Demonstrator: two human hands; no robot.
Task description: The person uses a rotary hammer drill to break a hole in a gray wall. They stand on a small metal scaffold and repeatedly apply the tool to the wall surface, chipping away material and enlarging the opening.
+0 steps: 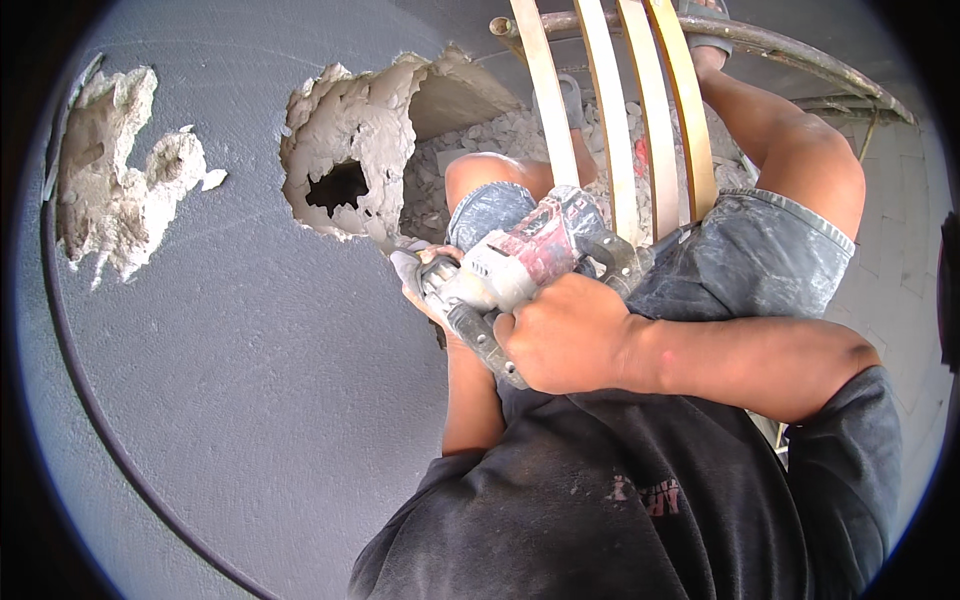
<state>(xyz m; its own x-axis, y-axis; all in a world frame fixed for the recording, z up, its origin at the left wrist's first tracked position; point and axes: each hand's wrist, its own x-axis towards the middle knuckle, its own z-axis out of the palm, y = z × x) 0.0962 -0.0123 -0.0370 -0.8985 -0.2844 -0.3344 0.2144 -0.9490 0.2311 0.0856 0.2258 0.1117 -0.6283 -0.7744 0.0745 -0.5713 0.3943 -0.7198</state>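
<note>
A dusty red-and-grey rotary hammer (520, 250) lies slantwise across my lap, its front end toward the grey wall. My right hand (570, 335) is wrapped round beside its dark side handle (485, 345). At the front end, my left hand (425, 275) grips the tool from the wall side; most of its fingers are hidden behind the tool, and something pale covers part of them. No bit shows. Just beyond my left hand is a broken-out hole (350, 140) in the wall, with a smaller dark opening (338, 187) inside it.
Another chipped patch (110, 170) marks the wall at the left, beside a dark cable (75, 370). Rubble (430, 170) lies by my legs. Several wooden slats (650, 120) and a curved metal pipe (800, 55) stand between and beyond my knees. Tiled floor (900, 230) is at the right.
</note>
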